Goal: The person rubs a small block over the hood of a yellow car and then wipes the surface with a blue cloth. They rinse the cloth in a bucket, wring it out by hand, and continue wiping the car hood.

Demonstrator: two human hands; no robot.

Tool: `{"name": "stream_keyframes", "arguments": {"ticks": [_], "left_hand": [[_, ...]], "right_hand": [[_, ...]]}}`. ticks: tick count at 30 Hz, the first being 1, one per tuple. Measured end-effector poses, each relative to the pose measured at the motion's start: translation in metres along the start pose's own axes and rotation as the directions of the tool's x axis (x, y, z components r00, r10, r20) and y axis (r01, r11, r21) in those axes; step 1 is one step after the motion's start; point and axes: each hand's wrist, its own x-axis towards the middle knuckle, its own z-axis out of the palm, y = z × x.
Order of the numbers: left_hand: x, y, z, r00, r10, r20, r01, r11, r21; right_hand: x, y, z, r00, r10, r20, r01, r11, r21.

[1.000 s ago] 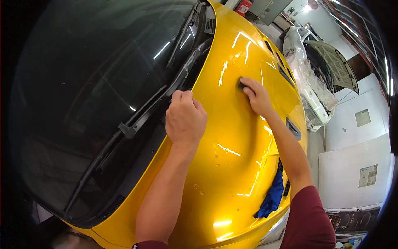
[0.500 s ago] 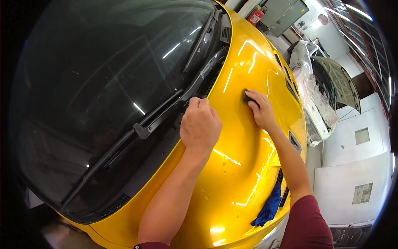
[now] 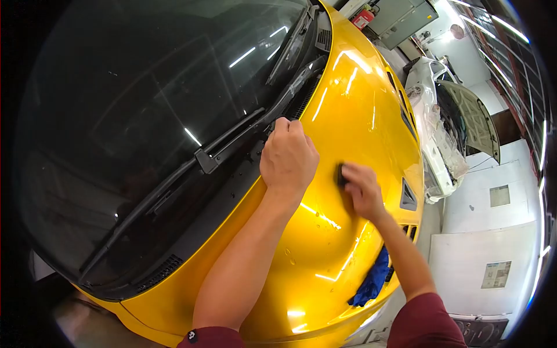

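My left hand (image 3: 288, 153) is curled into a closed fist at the rear edge of a glossy yellow car hood (image 3: 348, 127), beside the black cowl and wiper arm (image 3: 207, 160). Whatever its fingers hold, if anything, is hidden. To the right, my right hand (image 3: 362, 188), slightly blurred, grips a small dark block (image 3: 340, 175) against the hood's surface. Water drops show on the paint below it. A crumpled blue cloth (image 3: 371, 281) lies near the hood's front edge, by a black vent.
The dark windshield (image 3: 145, 98) fills the left side. Beyond the hood stands a white car (image 3: 438, 133) with its hood raised. A red fire extinguisher (image 3: 363, 19) and a grey cabinet (image 3: 403, 23) are at the top. White panels (image 3: 487, 261) stand at the right.
My right hand has moved down the view across the hood with the dark block. My left hand has shifted slightly up and right in view. The camera view has shifted a little.
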Motion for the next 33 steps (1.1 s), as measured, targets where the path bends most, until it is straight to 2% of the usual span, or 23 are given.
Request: {"name": "stream_keyframes", "arguments": {"ticks": [1, 4, 5, 7, 10, 13, 14, 17, 19, 22, 23, 26, 29, 30, 33], "left_hand": [[0.000, 0.000, 0.001, 1.000, 0.005, -0.003, -0.005, 1.000, -0.005], [0.000, 0.003, -0.003, 1.000, -0.026, 0.010, 0.026, 1.000, -0.007], [0.001, 0.003, -0.004, 1.000, -0.027, 0.014, 0.026, 1.000, 0.004], [0.002, 0.002, -0.003, 0.999, -0.019, 0.028, 0.019, 0.999, 0.030], [0.001, 0.003, -0.001, 1.000, 0.003, -0.005, -0.002, 0.999, 0.047], [0.001, 0.003, 0.000, 1.000, 0.020, -0.002, -0.020, 0.998, 0.066], [0.002, 0.002, -0.001, 1.000, 0.020, 0.005, -0.020, 0.997, 0.069], [0.003, 0.001, 0.000, 1.000, 0.014, 0.012, -0.015, 0.998, 0.068], [0.002, 0.002, -0.001, 1.000, 0.004, 0.023, -0.005, 0.998, 0.061], [0.002, 0.001, 0.003, 1.000, 0.010, 0.000, -0.010, 0.998, 0.058], [0.002, 0.002, 0.002, 1.000, 0.008, 0.009, -0.008, 0.998, 0.061], [0.002, 0.002, 0.001, 1.000, 0.017, 0.008, -0.017, 0.997, 0.078], [0.002, 0.000, 0.002, 0.998, 0.060, -0.020, -0.058, 0.995, 0.086], [0.002, 0.000, 0.003, 0.997, 0.071, -0.023, -0.069, 0.994, 0.089], [0.005, -0.001, 0.003, 0.997, 0.075, -0.025, -0.073, 0.994, 0.080]], "right_hand": [[-0.018, -0.016, -0.008, 0.999, 0.010, 0.042, -0.010, 1.000, -0.004], [-0.034, 0.000, -0.012, 0.997, -0.060, 0.058, 0.058, 0.998, 0.027], [-0.018, 0.025, -0.006, 0.995, -0.096, -0.002, 0.096, 0.995, 0.036], [0.034, 0.062, 0.000, 1.000, -0.005, -0.027, 0.005, 1.000, 0.001], [0.094, 0.090, 0.016, 0.974, 0.155, -0.167, -0.152, 0.988, 0.033], [0.085, 0.062, 0.022, 0.948, 0.232, -0.217, -0.239, 0.971, -0.003], [0.066, 0.044, 0.022, 0.959, 0.183, -0.216, -0.188, 0.982, -0.002], [-0.017, -0.026, 0.014, 0.982, 0.145, -0.122, -0.147, 0.989, -0.011], [-0.068, -0.072, 0.004, 0.983, 0.174, -0.065, -0.176, 0.984, -0.020], [-0.079, -0.063, -0.005, 0.992, 0.122, -0.023, -0.123, 0.992, -0.041], [-0.070, -0.038, 0.002, 0.991, 0.102, -0.084, -0.105, 0.994, -0.036], [-0.008, 0.015, 0.011, 0.945, 0.248, -0.211, -0.258, 0.966, -0.023], [0.007, 0.008, 0.020, 0.877, 0.400, -0.267, -0.433, 0.898, -0.077], [-0.004, -0.010, 0.024, 0.846, 0.469, -0.252, -0.498, 0.864, -0.066], [-0.051, -0.093, 0.026, 0.849, 0.470, -0.241, -0.506, 0.854, -0.118]]}}
